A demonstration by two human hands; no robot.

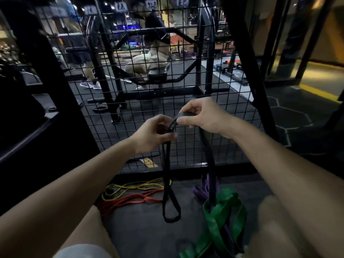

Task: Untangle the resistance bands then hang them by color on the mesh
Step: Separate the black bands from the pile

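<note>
Both hands hold one black resistance band (165,183) in front of the black wire mesh (167,53). My left hand (152,133) pinches it lower, my right hand (202,116) grips its top bend. One black loop hangs free to the floor. The other strand drops into a tangled heap of a wide green band (221,215) and a purple band (202,189) at lower right. On the floor to the left lie a thin yellow band (130,187) and a red band (130,201), side by side.
White labels (121,6) are fixed along the mesh top. Behind the mesh stand black gym frames (167,92) and people (149,60). A thick black post (245,71) slants at right. My knees (275,220) frame the floor bands.
</note>
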